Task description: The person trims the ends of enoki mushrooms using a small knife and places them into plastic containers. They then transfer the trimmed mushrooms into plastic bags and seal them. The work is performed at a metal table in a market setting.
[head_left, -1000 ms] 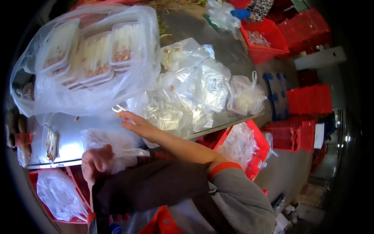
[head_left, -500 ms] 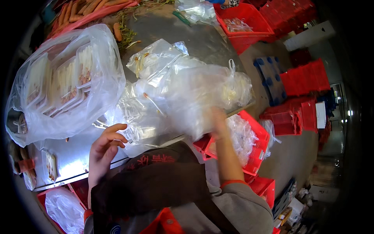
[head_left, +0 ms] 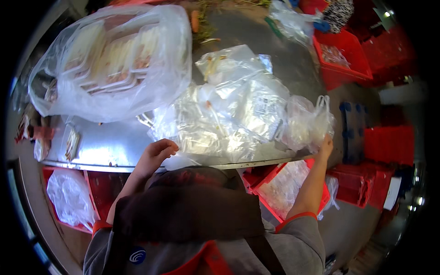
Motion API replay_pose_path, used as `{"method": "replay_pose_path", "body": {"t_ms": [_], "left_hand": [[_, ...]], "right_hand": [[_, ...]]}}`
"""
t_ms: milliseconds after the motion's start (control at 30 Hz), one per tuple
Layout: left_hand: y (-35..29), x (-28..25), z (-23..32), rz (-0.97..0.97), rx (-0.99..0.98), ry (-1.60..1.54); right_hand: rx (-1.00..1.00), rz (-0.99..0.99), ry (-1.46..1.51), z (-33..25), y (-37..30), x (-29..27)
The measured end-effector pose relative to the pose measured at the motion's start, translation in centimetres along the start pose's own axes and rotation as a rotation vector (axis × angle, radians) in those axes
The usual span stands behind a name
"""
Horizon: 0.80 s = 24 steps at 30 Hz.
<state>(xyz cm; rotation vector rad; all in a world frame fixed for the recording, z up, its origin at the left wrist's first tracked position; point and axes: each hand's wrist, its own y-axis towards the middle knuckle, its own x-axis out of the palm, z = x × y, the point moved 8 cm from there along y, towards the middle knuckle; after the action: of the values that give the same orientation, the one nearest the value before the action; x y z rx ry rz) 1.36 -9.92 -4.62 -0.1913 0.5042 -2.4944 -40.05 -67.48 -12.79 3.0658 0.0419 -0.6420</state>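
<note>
Head view gives me a plump, cloudy plastic bag (head_left: 321, 123) with its loop handles standing up, at the right end of the metal table (head_left: 114, 143). The right hand (head_left: 326, 145) is at its lower right side, fingers against the plastic; how firmly they close on it, I cannot tell. Another filled bag (head_left: 295, 123) sits just left of it, touching. The left hand (head_left: 158, 153) is well apart, over the front edge, its fingers loosely bent with a narrow gap and nothing seen in them. Between the hands, crumpled clear bags (head_left: 259, 107) spread over the metal. Farther left, a big translucent bag (head_left: 178, 50) wraps around stacked trays (head_left: 117, 64) of pale stalks. Under the right forearm a red crate (head_left: 324, 199) holds clear plastic. Across the table, a co-worker's blue-gloved hand (head_left: 321, 26) is near another red crate (head_left: 341, 77)
</note>
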Motion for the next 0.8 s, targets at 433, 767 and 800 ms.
{"method": "replay_pose_path", "body": {"t_ms": [433,767,800], "left_hand": [[-1.3,-2.7,-2.3,0.095,-0.066,0.017],[2.2,-4.7,-2.2,0.283,-0.017,0.607],[2.1,-4.5,-1.3,0.318,0.077,0.575]], "right_hand": [[-0.203,-0.086,-0.009,0.0,3.4,-7.2],[-0.369,0.505,-0.339,-5.7,-7.1,-5.0],[-0.372,0.539,-0.339,-6.2,-8.8,-5.9]]}}
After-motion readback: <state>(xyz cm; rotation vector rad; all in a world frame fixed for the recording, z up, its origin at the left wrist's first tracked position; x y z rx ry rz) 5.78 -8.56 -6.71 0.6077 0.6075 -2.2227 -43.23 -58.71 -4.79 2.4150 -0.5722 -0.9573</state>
